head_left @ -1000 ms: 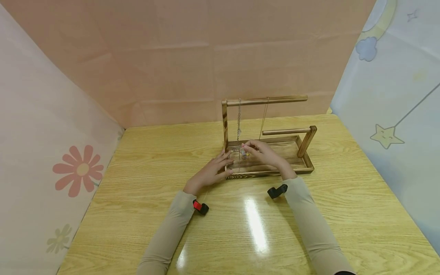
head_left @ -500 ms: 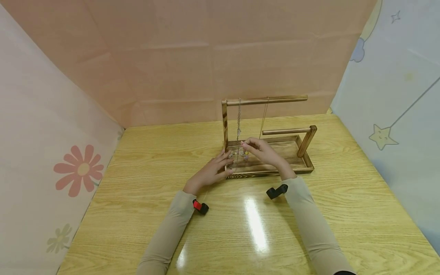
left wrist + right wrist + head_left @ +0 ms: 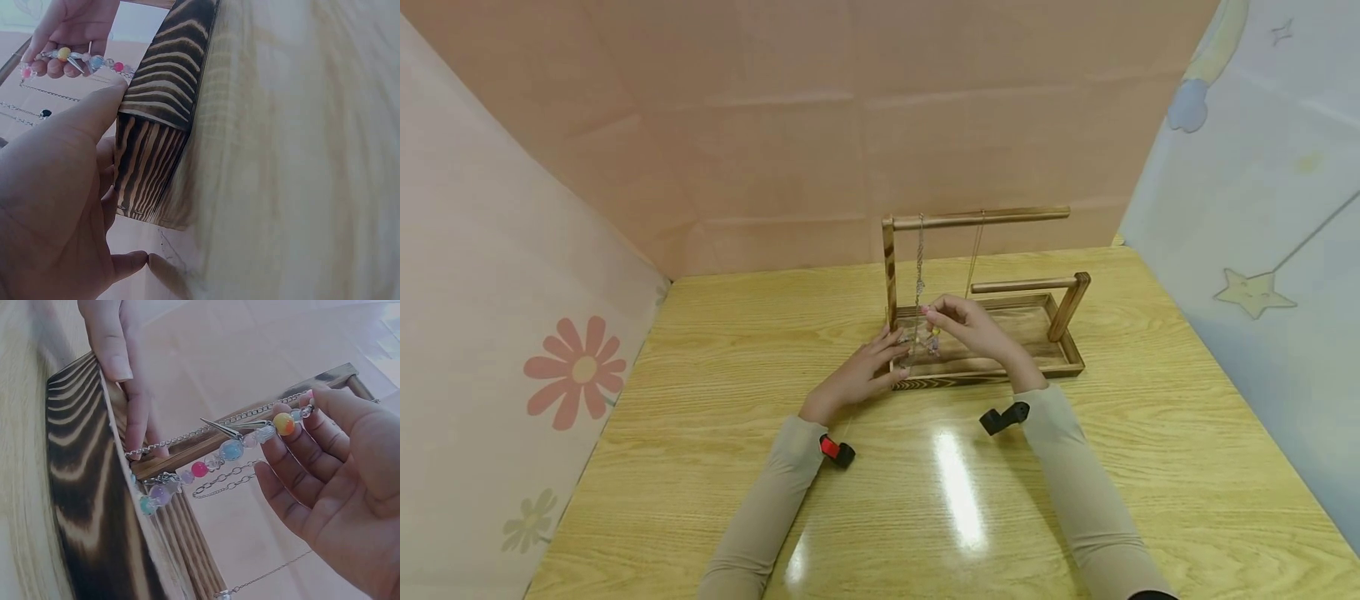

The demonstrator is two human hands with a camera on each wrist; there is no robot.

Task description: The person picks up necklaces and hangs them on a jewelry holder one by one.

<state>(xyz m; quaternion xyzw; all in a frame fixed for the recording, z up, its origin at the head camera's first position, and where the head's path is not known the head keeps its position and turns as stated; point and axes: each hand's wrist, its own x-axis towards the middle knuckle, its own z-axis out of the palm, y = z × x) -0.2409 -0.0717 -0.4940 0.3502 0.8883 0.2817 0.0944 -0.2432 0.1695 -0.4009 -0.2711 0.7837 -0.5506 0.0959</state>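
Observation:
A wooden jewelry stand has a shallow tray (image 3: 940,382) as its base. My left hand (image 3: 853,377) rests at the tray's left end, fingers stretched over the rim and thumb at the front side. My right hand (image 3: 973,331) is above the tray, thumb and finger pinching one end of a string of beads (image 3: 231,450) by a pink bead. Pink, blue, purple and yellow beads with silver spike charms make up the string, whose lower part slants down to the tray rim near my left hand. Beside it in the right wrist view runs a silver link chain (image 3: 206,428).
From the stand's upper bar (image 3: 1022,214) hang a silver chain necklace (image 3: 919,258) and a thin gold chain (image 3: 976,250). A lower bar (image 3: 1026,286) juts left from the right post (image 3: 1067,308). Fabric walls with printed flowers and stars enclose the table (image 3: 737,333).
My right hand has risen slightly with the end of the bead string, and more beads show below its fingers. My left hand has stayed on the tray's end.

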